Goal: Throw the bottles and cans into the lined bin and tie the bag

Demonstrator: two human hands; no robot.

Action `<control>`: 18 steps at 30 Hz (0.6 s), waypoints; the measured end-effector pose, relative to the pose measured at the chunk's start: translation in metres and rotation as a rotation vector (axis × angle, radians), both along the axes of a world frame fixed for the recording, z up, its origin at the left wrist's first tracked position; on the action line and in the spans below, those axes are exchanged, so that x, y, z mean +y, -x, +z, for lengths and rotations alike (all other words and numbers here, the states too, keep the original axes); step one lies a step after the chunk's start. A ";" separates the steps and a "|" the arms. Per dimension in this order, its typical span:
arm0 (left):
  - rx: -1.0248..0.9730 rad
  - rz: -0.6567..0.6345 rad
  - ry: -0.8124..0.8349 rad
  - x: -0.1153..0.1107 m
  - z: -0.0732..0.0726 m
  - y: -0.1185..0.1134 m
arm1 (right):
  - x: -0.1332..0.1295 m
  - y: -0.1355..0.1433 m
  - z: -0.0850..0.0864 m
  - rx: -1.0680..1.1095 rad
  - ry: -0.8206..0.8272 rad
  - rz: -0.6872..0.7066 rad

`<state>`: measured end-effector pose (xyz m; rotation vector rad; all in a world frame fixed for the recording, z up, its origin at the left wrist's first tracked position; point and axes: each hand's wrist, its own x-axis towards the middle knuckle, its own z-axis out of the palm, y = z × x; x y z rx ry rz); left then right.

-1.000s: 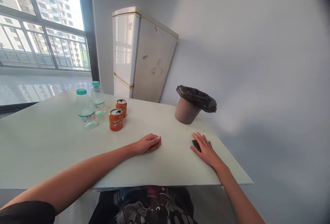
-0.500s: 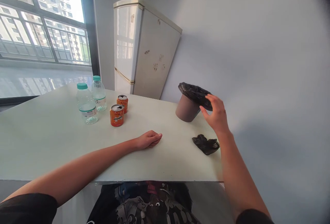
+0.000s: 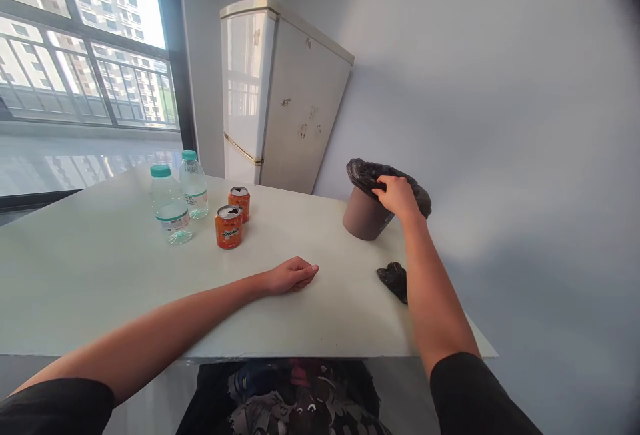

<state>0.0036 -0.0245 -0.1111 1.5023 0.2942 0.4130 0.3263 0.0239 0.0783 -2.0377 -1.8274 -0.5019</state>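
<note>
touching the black liner (image 3: 360,171), draped over the rim of the brown bin (image 3: 364,216), with the right hand (image 3: 397,195), bending thumb and fingers close together against the plastic, too dark there to tell whether gripping any. hiding the right end of the crumpled black bag (image 3: 393,280), lying on the white table (image 3: 320,328), behind the right forearm (image 3: 440,295). curling the left hand (image 3: 294,275) into a loose, empty-looking fist on the tabletop, hiding the palm.
</note>
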 end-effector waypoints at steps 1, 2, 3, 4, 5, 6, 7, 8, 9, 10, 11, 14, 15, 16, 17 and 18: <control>0.002 0.003 0.001 0.000 0.000 0.000 | -0.003 0.008 0.003 0.011 0.002 0.013; 0.003 0.006 0.005 0.000 0.000 0.000 | -0.007 0.017 0.007 0.025 0.005 0.036; 0.003 0.009 0.009 0.001 0.001 0.000 | -0.011 0.027 0.010 0.041 0.013 0.069; 0.001 0.009 0.010 0.001 0.002 0.000 | -0.016 0.037 0.013 0.056 0.027 0.112; -0.003 0.002 0.004 0.001 0.003 0.001 | -0.021 0.048 0.016 0.068 0.046 0.160; -0.003 -0.019 -0.012 0.001 0.004 0.002 | -0.026 0.059 0.020 0.080 0.066 0.207; 0.005 -0.056 -0.038 0.002 0.006 0.003 | -0.031 0.070 0.023 0.091 0.084 0.251; 0.022 -0.108 -0.069 0.002 0.008 0.004 | -0.035 0.080 0.025 0.104 0.100 0.290; 0.043 -0.164 -0.099 0.002 0.009 0.006 | -0.039 0.089 0.028 0.118 0.116 0.323; 0.064 -0.216 -0.117 0.002 0.011 0.007 | -0.043 0.098 0.030 0.130 0.131 0.354; 0.081 -0.257 -0.121 0.002 0.012 0.008 | -0.046 0.106 0.032 0.141 0.149 0.383; 0.087 -0.321 -0.057 0.004 0.012 0.010 | -0.050 0.126 0.034 0.148 0.212 0.433; 0.078 -0.327 -0.018 0.006 0.011 0.010 | -0.050 0.130 0.034 0.149 0.224 0.436; 0.066 -0.328 0.024 0.007 0.010 0.010 | -0.051 0.134 0.034 0.147 0.229 0.434; 0.053 -0.326 0.066 0.008 0.009 0.010 | -0.051 0.137 0.034 0.140 0.231 0.426; 0.039 -0.322 0.103 0.009 0.008 0.010 | -0.052 0.140 0.034 0.130 0.238 0.413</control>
